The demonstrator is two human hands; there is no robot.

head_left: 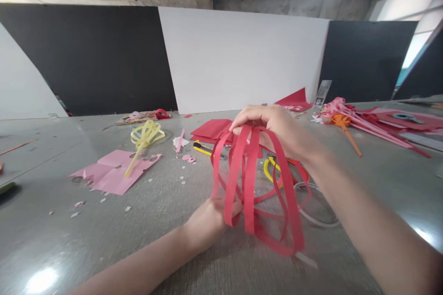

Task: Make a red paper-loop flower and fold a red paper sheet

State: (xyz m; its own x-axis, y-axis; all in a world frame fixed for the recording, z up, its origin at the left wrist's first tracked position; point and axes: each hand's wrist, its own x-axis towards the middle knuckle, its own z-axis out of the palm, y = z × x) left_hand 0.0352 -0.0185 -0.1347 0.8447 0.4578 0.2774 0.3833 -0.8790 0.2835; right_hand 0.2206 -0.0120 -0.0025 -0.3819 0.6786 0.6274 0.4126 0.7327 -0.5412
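Note:
A red paper-strip lantern [251, 170], made of several looped strips, is held up over the grey floor. My right hand [266, 122] closes on its top, where the strips come together. Lower down, my left hand [212, 219] reaches into the lantern's left side, its fingers partly hidden behind the strips; what they touch cannot be made out. Behind the lantern lie yellow-handled scissors [271, 169] and a roll of clear tape [316, 207], both partly covered by the strips. A yellow and black cutter [204, 149] rests to the left of it.
Red paper sheets [211, 130] lie beyond the cutter. On the left, a yellow strip flower [147, 133] rests on a pink sheet [117, 166] with holes. Pink strip flowers [363, 122] and an orange one [342, 122] lie at right. White and black panels stand behind; paper scraps are scattered about.

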